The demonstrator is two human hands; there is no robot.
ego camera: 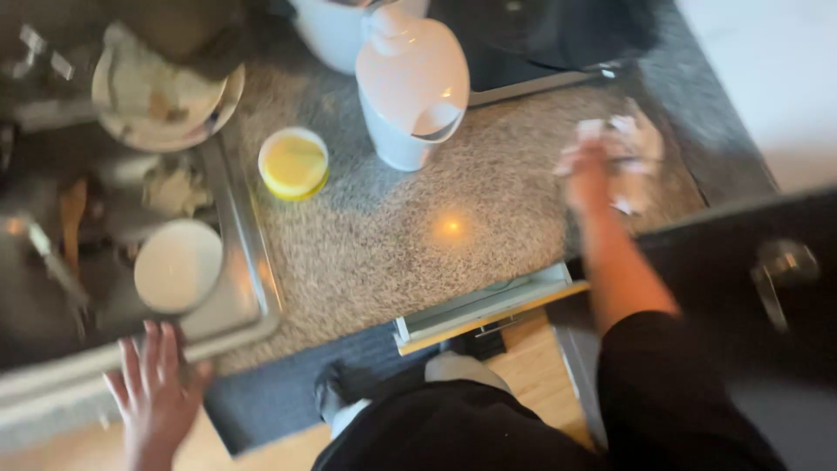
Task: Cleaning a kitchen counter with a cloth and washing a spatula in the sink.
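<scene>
The right hand (586,174) presses a crumpled white cloth (629,155) onto the speckled grey stone counter (392,235) at about two o'clock, fingers closed around the wad. The left hand (157,388) hangs at eight o'clock with fingers spread wide, gripping nothing, just beside the front rim of the steel sink (248,288). In the sink lies a round white bowl (177,265). A small yellow-lidded round tub (294,163) stands on the counter, with a white plastic kettle (408,83) at twelve o'clock.
</scene>
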